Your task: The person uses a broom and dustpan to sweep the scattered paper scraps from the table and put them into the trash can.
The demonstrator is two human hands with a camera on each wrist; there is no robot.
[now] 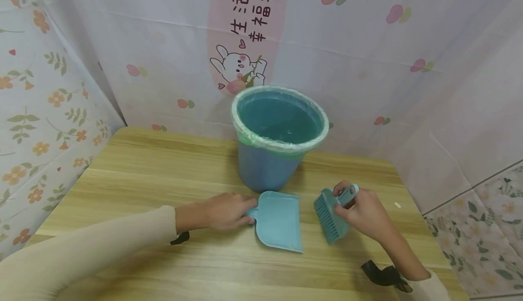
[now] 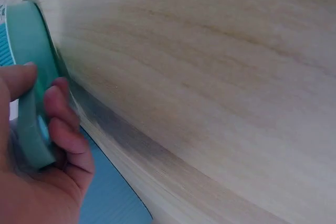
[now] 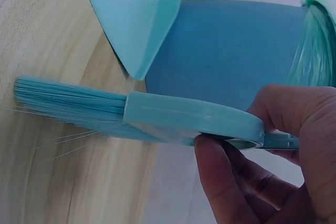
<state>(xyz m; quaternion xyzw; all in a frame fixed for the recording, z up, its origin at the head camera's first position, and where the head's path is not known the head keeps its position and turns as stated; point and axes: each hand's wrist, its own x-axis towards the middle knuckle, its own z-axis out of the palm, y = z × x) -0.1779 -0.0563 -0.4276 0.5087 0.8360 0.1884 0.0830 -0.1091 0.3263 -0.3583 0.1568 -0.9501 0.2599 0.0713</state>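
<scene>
My left hand (image 1: 226, 212) grips the short handle of a light blue dustpan (image 1: 278, 221), whose wide edge faces right, towards the brush. In the left wrist view, the thumb and curled fingers close round the handle of the dustpan (image 2: 31, 35). To the right, my right hand (image 1: 365, 210) holds a teal hand brush (image 1: 339, 221) by the base of its handle, with the bristles facing the dustpan and a gap between them. The right wrist view shows thumb and fingers pinching the brush (image 3: 194, 116); whether its bristles touch the table, I cannot tell.
Behind the dustpan stands a blue bucket-like bin (image 1: 265, 169), lined with a clear-green plastic bag folded over its rim. A small pale piece (image 1: 397, 205) lies near the right edge of the wooden table (image 1: 163, 165). Printed cloth (image 1: 367, 65) hangs behind and at the sides.
</scene>
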